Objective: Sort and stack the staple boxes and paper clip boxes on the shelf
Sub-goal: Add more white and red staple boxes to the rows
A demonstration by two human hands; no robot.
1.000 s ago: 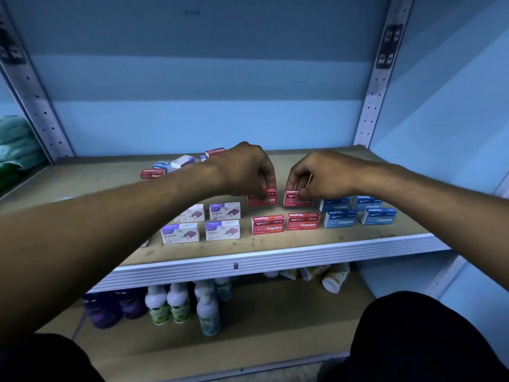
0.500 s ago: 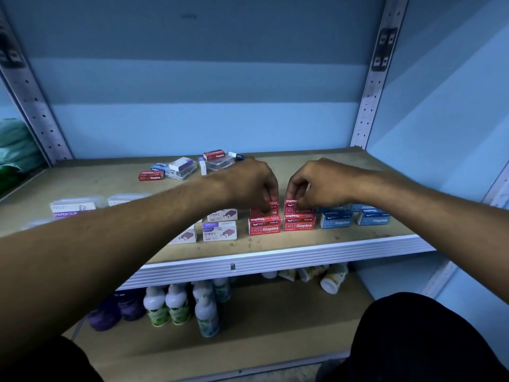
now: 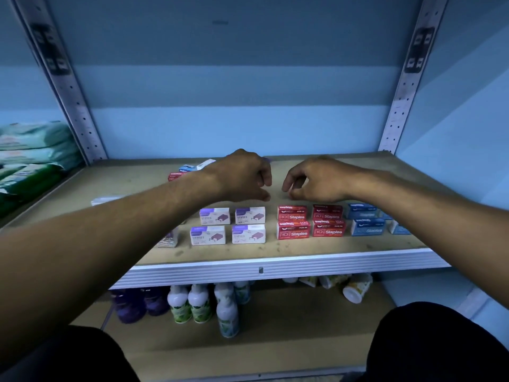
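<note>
Hands [image 3: 245, 176] lifted off red boxes [image 3: 309, 221], empty

Shop or stockroom. Metal rack with perforated uprights [image 3: 82, 117]; shelf [image 3: 275, 252] holds rows of staple boxes [image 3: 293, 230]; bottles [image 3: 201, 304] on the lower shelf; stacked packets [image 3: 30, 150] in the neighbouring bay.

- I see four red boxes [image 3: 293, 230] with white "Staples" lettering.
- My white boxes [image 3: 208, 235] carry purple bands and maroon staple drawings.
- Blue boxes [image 3: 367, 226] show pale lettering.
- The shelf [image 3: 275, 252] is tan with a white ribbed edge.
- Below, I see white bottles [image 3: 180, 304] with green leaf print, and purple bottles [image 3: 129, 306].
- Green packs [image 3: 33, 161] sit left.
</note>
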